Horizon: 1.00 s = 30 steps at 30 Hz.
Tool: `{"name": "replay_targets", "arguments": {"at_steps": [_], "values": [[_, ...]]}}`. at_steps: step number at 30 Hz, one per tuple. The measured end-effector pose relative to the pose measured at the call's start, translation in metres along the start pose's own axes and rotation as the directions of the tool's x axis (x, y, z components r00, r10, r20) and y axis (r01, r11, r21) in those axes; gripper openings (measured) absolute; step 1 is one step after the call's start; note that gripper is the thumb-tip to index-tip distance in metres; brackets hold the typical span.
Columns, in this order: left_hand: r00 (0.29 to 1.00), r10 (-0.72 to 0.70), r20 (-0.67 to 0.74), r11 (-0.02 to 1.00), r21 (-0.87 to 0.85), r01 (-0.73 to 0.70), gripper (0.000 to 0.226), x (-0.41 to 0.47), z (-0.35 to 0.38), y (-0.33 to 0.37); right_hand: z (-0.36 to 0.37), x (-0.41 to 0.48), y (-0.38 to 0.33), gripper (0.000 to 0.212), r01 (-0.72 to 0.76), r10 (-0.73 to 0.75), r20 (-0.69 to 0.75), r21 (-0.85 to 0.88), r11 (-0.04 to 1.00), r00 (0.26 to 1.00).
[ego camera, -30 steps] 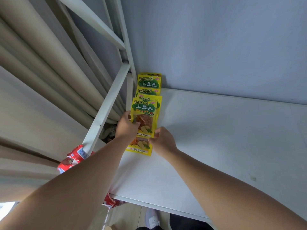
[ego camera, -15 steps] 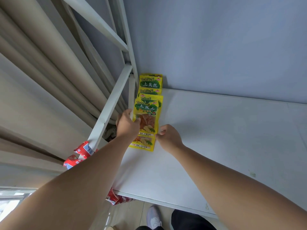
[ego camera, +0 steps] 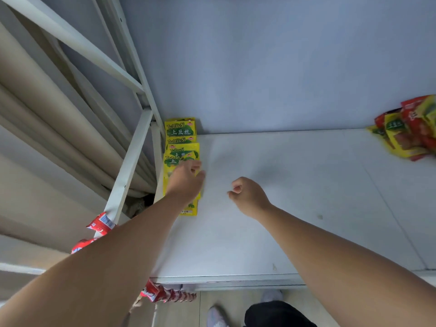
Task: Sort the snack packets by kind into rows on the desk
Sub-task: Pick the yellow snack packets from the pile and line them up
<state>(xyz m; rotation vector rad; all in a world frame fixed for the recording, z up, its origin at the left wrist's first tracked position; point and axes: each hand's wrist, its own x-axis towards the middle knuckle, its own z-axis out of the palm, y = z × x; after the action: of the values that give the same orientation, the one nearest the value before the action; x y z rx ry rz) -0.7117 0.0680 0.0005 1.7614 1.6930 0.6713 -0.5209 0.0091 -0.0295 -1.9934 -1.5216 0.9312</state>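
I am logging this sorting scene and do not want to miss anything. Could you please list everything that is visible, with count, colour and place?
yellow packets: at least five, yellow with green labels, overlapping row along the desk's left edge, from the wall forward
mixed pile: count unclear, red and yellow packets, far right of the desk by the wall
red packets: several, red, off the desk's left edge, with more below its front edge
desk: one, white, against the wall
frame: one, white bars, left of the desk
curtain: beige, far left
shoes: two, pale, on the floor below
left hand: one, resting on the yellow row
right hand: one, fingers curled, holding nothing, over the desk beside the row
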Motion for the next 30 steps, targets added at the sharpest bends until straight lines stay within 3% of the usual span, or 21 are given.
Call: {"name": "replay_targets", "arguments": {"at_steps": [8,15,23,30], "values": [[0.949,0.162,0.27,0.971,0.127,-0.201,0.037,-0.008,0.061,0.072,-0.085,-0.035,0.056,0.03,-0.069,0.052,-0.123,-0.137,0.988,0.991],[0.85,0.24,0.47,0.863,0.298,-0.409,0.044,-0.033,0.141,0.16,-0.171,-0.086,0.156,0.036,-0.185,0.147,-0.154,-0.277,0.943,0.977],[0.745,0.295,0.599,0.772,0.31,-0.555,0.043,-0.09,0.262,0.267,-0.277,-0.146,0.278,0.037,-0.315,0.262,-0.234,-0.228,0.921,0.936],[0.687,0.295,0.664,0.703,0.336,-0.627,0.042,-0.104,0.317,0.306,-0.322,-0.161,0.332,0.036,-0.397,0.332,-0.294,-0.2,0.896,0.896]]}}
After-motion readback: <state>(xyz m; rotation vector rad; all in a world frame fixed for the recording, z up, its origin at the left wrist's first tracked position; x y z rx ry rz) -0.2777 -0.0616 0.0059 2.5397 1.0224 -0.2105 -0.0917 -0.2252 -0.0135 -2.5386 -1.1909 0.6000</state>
